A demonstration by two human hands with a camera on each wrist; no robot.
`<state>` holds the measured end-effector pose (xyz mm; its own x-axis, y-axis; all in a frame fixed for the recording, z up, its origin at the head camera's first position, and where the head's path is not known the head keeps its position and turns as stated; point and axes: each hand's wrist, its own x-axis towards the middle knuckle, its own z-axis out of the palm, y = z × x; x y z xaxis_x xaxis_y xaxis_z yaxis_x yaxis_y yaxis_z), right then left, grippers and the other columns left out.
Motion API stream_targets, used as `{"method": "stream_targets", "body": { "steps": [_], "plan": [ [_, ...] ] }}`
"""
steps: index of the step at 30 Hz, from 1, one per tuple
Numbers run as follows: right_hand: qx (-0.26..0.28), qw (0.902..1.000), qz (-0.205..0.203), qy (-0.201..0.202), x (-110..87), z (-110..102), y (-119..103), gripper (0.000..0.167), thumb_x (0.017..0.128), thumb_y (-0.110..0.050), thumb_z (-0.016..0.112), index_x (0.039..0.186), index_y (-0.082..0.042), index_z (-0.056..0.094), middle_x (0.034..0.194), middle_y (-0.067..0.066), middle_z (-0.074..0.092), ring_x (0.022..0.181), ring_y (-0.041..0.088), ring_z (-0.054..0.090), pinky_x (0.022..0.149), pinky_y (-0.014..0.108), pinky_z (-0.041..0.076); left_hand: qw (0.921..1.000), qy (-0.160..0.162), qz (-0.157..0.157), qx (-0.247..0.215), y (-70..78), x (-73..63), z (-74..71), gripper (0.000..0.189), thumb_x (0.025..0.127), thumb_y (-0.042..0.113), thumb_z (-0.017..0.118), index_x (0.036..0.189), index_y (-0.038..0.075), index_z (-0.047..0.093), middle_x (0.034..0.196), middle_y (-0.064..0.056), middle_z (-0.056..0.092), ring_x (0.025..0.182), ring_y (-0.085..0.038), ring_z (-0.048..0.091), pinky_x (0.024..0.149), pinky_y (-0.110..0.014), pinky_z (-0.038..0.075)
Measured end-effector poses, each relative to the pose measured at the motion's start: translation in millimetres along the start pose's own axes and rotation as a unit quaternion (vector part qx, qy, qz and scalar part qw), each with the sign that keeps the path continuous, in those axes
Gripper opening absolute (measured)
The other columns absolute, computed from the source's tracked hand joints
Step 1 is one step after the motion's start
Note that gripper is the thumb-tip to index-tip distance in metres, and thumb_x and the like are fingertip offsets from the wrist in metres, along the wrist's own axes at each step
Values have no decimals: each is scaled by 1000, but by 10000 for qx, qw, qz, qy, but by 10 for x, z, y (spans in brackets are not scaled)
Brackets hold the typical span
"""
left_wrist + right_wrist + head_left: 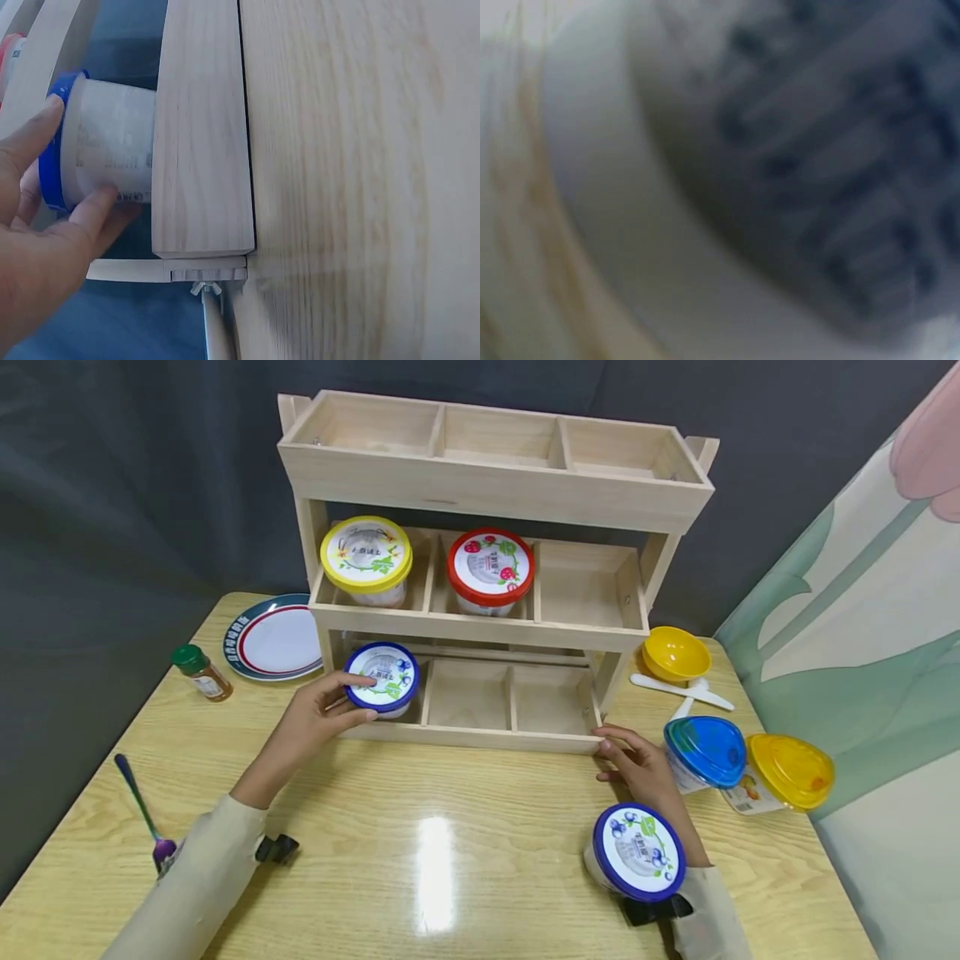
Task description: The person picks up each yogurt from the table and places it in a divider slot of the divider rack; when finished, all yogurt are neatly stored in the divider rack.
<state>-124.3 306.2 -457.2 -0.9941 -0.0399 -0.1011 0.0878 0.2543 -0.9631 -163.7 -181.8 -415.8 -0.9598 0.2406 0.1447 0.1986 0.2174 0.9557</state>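
The pale, curved tub [607, 165] looms so near the right wrist's camera that it fills most of the view, badly out of focus. Large dark blue-grey print [855, 187] slants across its shadowed right part, too blurred to read, while a smooth, lighter band sweeps round the left and bottom. Beyond it, at the left edge, the desk [525, 225] shows brownish streaks.

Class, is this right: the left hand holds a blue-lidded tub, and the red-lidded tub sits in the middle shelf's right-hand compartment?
No: the head view shows the red-lidded tub in the centre compartment of the middle shelf. The rest stands.
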Motion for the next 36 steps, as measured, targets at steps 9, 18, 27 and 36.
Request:
{"method": "stream_targets", "body": {
  "steps": [9, 18, 27, 36],
  "plan": [
    [27, 10000, -70, 30, -1, 10, -19, 40, 115, -17, 58, 148, 5, 60, 146, -1, 57, 108, 6, 70, 80, 29, 64, 9990, 26, -350, 289, 4, 31, -8, 40, 102, 6, 77, 140, 0, 68, 141, -17, 63, 134, -27, 58, 119, -44, 46],
    [-62, 10000, -21, -12, 13, 20, -20, 41, 115, -17, 57, 150, 4, 58, 153, 8, 53, 108, 5, 69, 81, 29, 64, 9984, 17, -369, 437, -65, 25, 4, 41, 104, 3, 74, 143, -4, 64, 150, -26, 56, 146, -41, 48, 123, -57, 37],
    [-147, 9994, -47, -302, -43, -42, -42, 46, 117, -26, 53, 154, 1, 56, 150, 11, 58, 115, 7, 68, 84, 31, 64, 9982, 15, -362, 483, -19, 13, -23, 42, 103, 0, 74, 142, -7, 63, 167, -32, 36, 154, -46, 38, 118, -45, 42],
    [-771, 9918, -453, -910, -199, -168, -328, 51, 120, -29, 42, 160, 3, 47, 163, 29, 46, 136, 48, 60, 99, 42, 60, 9916, 890, 100, 931, 208, -130, -48, 32, 102, 1, 74, 133, -5, 70, 172, -22, 33, 157, -44, 34, 116, -57, 43]
  ]
}}
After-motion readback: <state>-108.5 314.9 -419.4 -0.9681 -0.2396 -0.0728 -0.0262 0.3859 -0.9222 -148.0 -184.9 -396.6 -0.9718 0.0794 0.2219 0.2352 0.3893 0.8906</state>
